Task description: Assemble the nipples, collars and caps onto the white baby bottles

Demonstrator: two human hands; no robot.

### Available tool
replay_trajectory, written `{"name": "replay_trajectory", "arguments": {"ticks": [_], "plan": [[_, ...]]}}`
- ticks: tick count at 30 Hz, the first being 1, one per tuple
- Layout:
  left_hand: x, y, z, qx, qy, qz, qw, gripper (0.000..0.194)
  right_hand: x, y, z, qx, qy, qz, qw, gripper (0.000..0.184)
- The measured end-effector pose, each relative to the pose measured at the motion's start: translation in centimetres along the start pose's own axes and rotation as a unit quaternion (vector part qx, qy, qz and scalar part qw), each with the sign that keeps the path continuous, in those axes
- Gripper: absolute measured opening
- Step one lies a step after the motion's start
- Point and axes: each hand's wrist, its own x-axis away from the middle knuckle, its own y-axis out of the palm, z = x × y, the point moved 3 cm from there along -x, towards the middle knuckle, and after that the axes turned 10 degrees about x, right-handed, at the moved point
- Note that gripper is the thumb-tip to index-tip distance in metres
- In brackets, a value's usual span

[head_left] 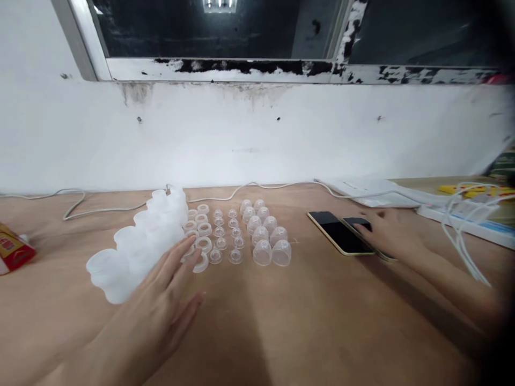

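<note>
My left hand (161,305) is open, its fingers stretched out over the nearer clear plastic rings (203,245); whether it touches them I cannot tell. Just left of it, frosted white bottle-like containers (134,246) stand in close rows, partly hidden by the hand. Right of the rings come two columns of small clear nipple-shaped pieces (219,243), then two columns of clear domed caps (263,252). At the right, my right hand (382,236) is around a dark phone (358,221), thumb across its face. A second phone (340,231) with a pale yellow edge lies flat beside it.
A red and yellow box (14,249) lies at the left edge. A thin white cable (249,185) runs along the wall. On the right are a plastic bag (370,190), a white power strip (462,222) and looped white cables (458,241). A window (217,32) is above.
</note>
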Motion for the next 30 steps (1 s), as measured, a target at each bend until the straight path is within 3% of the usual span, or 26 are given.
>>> {"name": "replay_trajectory", "arguments": {"ticks": [3, 5, 6, 8, 9, 11, 13, 15, 18, 22, 25, 30], "plan": [[0.6, 1.2, 0.5, -0.009, 0.025, -0.018, 0.999, 0.053, -1.7, 0.1, -7.7, 0.001, -0.058, -0.033, 0.998, 0.034], [0.7, 0.2, 0.0, -0.015, 0.020, -0.011, 1.000, 0.050, -3.0, 0.5, -12.6, -0.006, -0.098, -0.055, 0.994, 0.036], [0.5, -1.0, -0.8, -0.016, -0.004, 0.022, 1.000, 0.048, -3.7, 0.9, -14.7, -0.010, -0.118, -0.067, 0.991, 0.037], [-0.1, -3.9, -3.6, -0.014, -0.081, 0.087, 0.993, 0.045, -5.8, 2.4, -18.6, -0.029, -0.158, -0.094, 0.983, 0.037], [-0.4, -5.4, -5.5, -0.006, -0.131, 0.136, 0.982, 0.045, -7.1, 3.4, -20.2, -0.042, -0.174, -0.111, 0.978, 0.037], [-0.9, -7.3, -9.7, 0.018, -0.259, 0.178, 0.949, 0.044, -10.0, 6.2, -23.2, -0.060, -0.201, -0.163, 0.964, 0.035], [-1.2, -7.6, -13.1, 0.102, -0.338, 0.196, 0.915, 0.047, -12.5, 9.2, -25.8, -0.060, -0.243, -0.221, 0.943, 0.031], [-1.4, -6.8, -14.7, 0.186, -0.377, 0.177, 0.890, 0.050, -14.2, 12.0, -27.8, -0.020, -0.280, -0.257, 0.925, 0.031], [-1.4, -6.2, -14.1, 0.185, -0.399, 0.198, 0.876, 0.044, -15.3, 14.9, -29.1, 0.011, -0.289, -0.282, 0.915, 0.029], [-1.8, -6.6, -11.3, 0.140, -0.323, 0.187, 0.917, 0.038, -15.2, 17.2, -28.2, 0.044, -0.278, -0.298, 0.912, 0.034], [-2.7, -7.0, -10.3, 0.125, -0.292, 0.167, 0.933, 0.038, -15.2, 17.9, -27.2, 0.061, -0.264, -0.298, 0.915, 0.038], [-5.4, -6.4, -8.3, 0.098, -0.215, 0.085, 0.968, 0.043, -15.5, 18.0, -26.9, 0.079, -0.259, -0.298, 0.915, 0.037]]}}
